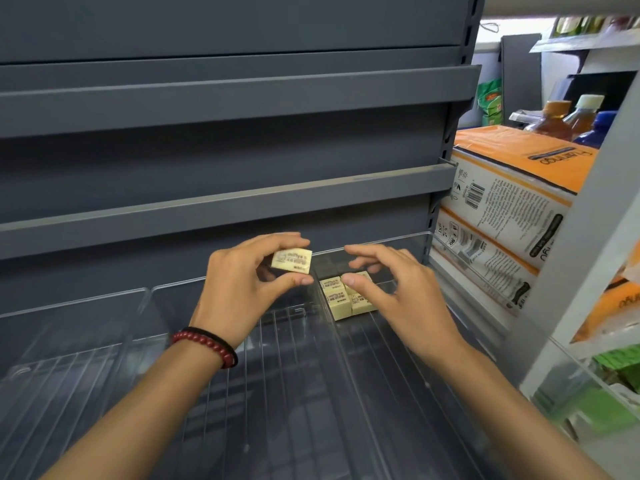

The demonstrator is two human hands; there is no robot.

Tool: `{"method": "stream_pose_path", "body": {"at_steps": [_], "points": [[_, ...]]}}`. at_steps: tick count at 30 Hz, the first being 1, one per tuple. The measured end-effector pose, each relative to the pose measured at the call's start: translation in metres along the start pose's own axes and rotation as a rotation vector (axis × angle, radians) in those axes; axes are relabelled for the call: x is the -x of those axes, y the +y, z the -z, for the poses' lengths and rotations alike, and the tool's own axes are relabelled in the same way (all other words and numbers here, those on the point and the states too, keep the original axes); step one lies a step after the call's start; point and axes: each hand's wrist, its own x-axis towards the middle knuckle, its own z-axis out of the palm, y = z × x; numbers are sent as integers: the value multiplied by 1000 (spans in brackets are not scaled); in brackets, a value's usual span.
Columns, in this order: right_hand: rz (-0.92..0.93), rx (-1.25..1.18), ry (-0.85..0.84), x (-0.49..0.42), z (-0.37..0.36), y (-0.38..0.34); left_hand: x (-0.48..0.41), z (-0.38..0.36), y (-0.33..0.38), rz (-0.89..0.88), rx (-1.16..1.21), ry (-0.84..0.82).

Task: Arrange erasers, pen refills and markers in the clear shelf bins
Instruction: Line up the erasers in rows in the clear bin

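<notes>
I'd set this eraser (pixel 291 260) down flat, label up, tight against the left side of the eraser block (pixel 341 303) at the far end of the clear bin (pixel 311 393), keeping the rows square. My left hand (pixel 242 282) pinches it between thumb and fingertips, above the bin floor. My right hand (pixel 391 289) hovers just over the block, loosely spread and holding nothing.

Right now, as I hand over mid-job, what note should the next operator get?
Left hand: pinches one cream rectangular eraser, held above the clear plastic shelf bin.
Right hand: open, holds nothing, hovers over the cluster of cream erasers near the bin's back; contact unclear.
Done: a few erasers placed in the bin.
Left: set down the held eraser. No pen refills or markers in view.
</notes>
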Motion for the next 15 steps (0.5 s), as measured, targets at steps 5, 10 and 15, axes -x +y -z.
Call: {"method": "stream_pose_path", "body": {"at_steps": [5,10,15], "points": [[97,-13,1,2,-5,-8,1,-3,3,33,42,-85],[159,2,-16,0,-9,-6,3,-3,6,2,-98,-91],[178,83,-85,2,-11,-5,5,1,10,-52,-250,-51]]}}
